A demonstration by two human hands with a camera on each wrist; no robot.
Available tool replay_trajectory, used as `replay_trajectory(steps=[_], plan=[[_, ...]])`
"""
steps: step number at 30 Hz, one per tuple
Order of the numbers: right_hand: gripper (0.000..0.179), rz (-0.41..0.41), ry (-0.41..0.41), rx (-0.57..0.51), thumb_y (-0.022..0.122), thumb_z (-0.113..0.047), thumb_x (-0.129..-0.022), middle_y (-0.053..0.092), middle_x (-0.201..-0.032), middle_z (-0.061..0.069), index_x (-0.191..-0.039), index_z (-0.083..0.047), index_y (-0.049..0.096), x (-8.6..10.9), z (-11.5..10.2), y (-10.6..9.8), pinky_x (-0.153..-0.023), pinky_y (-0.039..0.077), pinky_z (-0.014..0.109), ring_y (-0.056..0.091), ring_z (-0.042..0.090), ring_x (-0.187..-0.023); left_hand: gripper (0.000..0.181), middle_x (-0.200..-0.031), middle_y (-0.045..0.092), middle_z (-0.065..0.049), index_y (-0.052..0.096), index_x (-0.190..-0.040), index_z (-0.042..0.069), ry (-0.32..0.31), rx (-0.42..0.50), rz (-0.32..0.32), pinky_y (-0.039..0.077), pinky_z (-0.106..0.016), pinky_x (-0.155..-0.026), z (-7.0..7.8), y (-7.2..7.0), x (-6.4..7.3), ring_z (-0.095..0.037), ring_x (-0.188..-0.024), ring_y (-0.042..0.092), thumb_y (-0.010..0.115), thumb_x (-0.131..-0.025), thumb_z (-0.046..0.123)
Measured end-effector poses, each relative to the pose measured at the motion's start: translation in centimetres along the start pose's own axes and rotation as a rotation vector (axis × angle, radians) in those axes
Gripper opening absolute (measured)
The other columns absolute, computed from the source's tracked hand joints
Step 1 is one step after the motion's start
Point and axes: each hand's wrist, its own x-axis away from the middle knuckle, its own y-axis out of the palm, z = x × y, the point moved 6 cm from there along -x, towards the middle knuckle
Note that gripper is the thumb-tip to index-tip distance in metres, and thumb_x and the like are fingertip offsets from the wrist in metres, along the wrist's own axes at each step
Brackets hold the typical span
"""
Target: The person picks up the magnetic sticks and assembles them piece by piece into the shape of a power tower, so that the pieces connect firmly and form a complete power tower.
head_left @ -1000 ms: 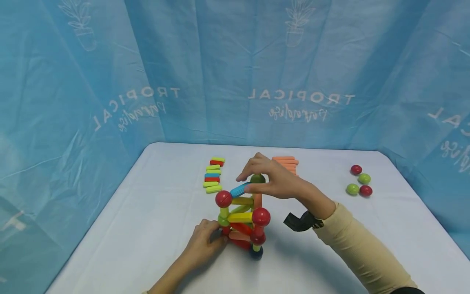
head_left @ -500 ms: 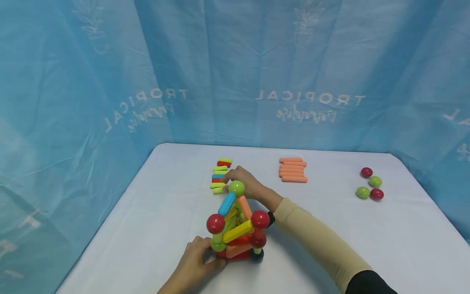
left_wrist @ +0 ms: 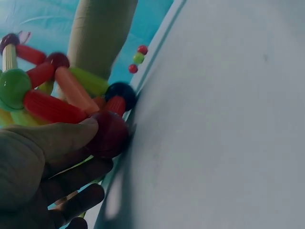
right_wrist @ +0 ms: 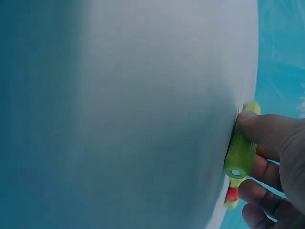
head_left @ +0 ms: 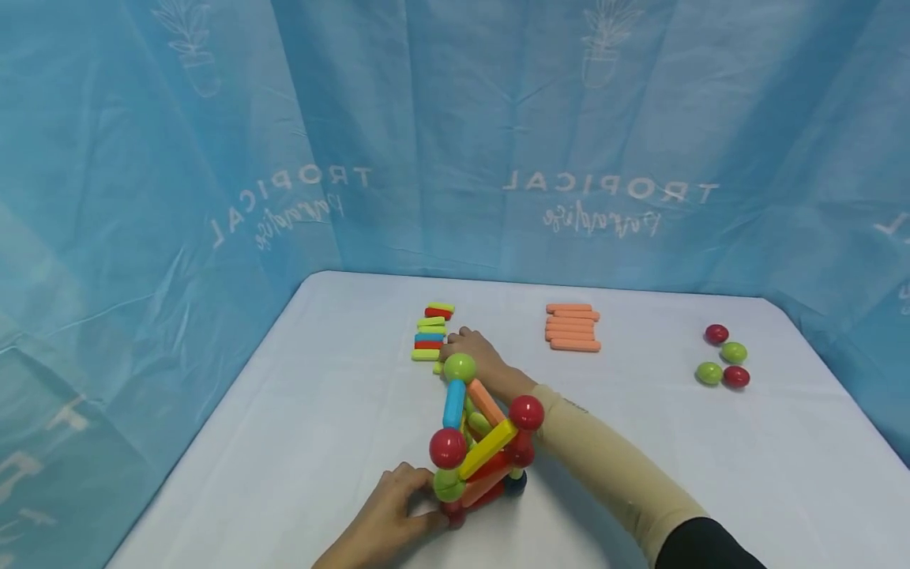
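Observation:
A tower of coloured magnetic rods and balls stands on the table, with a yellow rod (head_left: 488, 449), a blue rod (head_left: 453, 404) and a green ball (head_left: 459, 367) in its upper part. At its lower front corner, my left hand (head_left: 391, 510) holds a dark red ball (left_wrist: 109, 136) between thumb and fingers. Behind the tower, my right hand (head_left: 478, 354) reaches the near end of a column of short rods. In the right wrist view its thumb and fingers pinch a green magnetic rod (right_wrist: 242, 150). The tower hides part of that hand in the head view.
Short green, red and blue rods (head_left: 429, 337) lie in a column beyond the tower. Several orange rods (head_left: 573, 336) are stacked side by side at the back. Red and green balls (head_left: 709, 373) sit at the right. A blue curtain (head_left: 455, 142) hangs behind the table.
My right hand has left the blue rod atop the tower, moved left to the short rods and taken a green one. The tower has turned, with my left hand still at its base.

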Motion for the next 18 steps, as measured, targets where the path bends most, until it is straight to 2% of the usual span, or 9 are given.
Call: replay_trajectory(steps=[3,5,8,11,13,15,17,18], plan=[[0.031,-0.01,0.016,0.024,0.08,-0.025,-0.078,0.065,-0.102,0.0,-0.108,-0.018,0.073,1.1,1.1,-0.3,-0.081,0.043,0.031,0.05,0.018,-0.094,0.024,-0.094,0.059,0.019,0.066,-0.101,0.026,0.03,0.006,0.038,0.034,-0.039,-0.08,0.7,0.6,-0.4,-0.009,-0.088,0.046,0.077,-0.079,0.026],[0.03,0.018,0.037,-0.033,0.08,-0.025,-0.078,0.066,-0.099,-0.001,-0.106,-0.016,0.073,2.4,2.4,-1.0,-0.079,0.043,0.031,0.05,0.017,-0.091,0.021,-0.093,0.059,0.019,0.066,-0.099,0.026,0.057,0.001,0.061,0.035,-0.036,-0.079,1.1,1.1,-0.7,-0.008,-0.088,0.047,0.076,-0.08,0.027],[0.024,0.122,0.111,-0.212,0.077,-0.021,-0.082,0.066,-0.093,-0.001,-0.103,-0.012,0.074,5.0,5.1,-3.6,-0.075,0.044,0.031,0.051,0.018,-0.088,0.021,-0.093,0.061,0.016,0.066,-0.099,0.023,0.12,-0.014,0.094,0.036,-0.034,-0.078,1.9,1.8,-1.1,-0.008,-0.088,0.05,0.076,-0.08,0.023],[0.019,0.274,0.18,-0.43,0.073,-0.018,-0.085,0.064,-0.09,-0.001,-0.102,-0.009,0.074,8.0,7.3,-7.7,-0.073,0.044,0.033,0.052,0.024,-0.088,0.023,-0.097,0.063,0.012,0.068,-0.102,0.018,0.151,-0.015,0.073,0.037,-0.034,-0.08,2.5,2.6,-1.6,-0.01,-0.091,0.051,0.074,-0.08,0.017],[0.018,0.359,0.178,-0.536,0.071,-0.017,-0.087,0.063,-0.091,0.0,-0.103,-0.009,0.073,10.0,7.5,-10.7,-0.074,0.043,0.037,0.053,0.027,-0.089,0.027,-0.101,0.063,0.011,0.068,-0.107,0.016,0.142,-0.006,0.027,0.038,-0.034,-0.082,2.8,3.1,-2.1,-0.01,-0.093,0.051,0.073,-0.081,0.016],[0.017,0.408,0.16,-0.62,0.071,-0.017,-0.088,0.062,-0.094,0.0,-0.104,-0.011,0.073,11.7,6.8,-13.4,-0.075,0.043,0.041,0.051,0.027,-0.091,0.029,-0.103,0.062,0.014,0.068,-0.111,0.017,0.112,0.002,-0.015,0.039,-0.034,-0.083,2.9,3.5,-2.5,-0.009,-0.094,0.05,0.072,-0.082,0.016],[0.017,0.435,0.106,-0.661,0.071,-0.016,-0.088,0.061,-0.095,-0.001,-0.104,-0.012,0.072,13.0,5.5,-15.6,-0.076,0.043,0.044,0.05,0.023,-0.091,0.025,-0.1,0.063,0.015,0.069,-0.108,0.016,0.111,0.009,0.004,0.042,-0.033,-0.08,3.1,3.4,-2.8,-0.007,-0.091,0.051,0.071,-0.083,0.015],[0.017,0.441,0.069,-0.669,0.071,-0.015,-0.087,0.061,-0.096,-0.002,-0.104,-0.013,0.072,13.6,4.7,-16.4,-0.076,0.042,0.044,0.049,0.022,-0.091,0.021,-0.096,0.063,0.015,0.069,-0.105,0.016,0.117,0.011,0.041,0.043,-0.033,-0.079,3.2,3.2,-2.9,-0.007,-0.089,0.053,0.07,-0.083,0.014]])
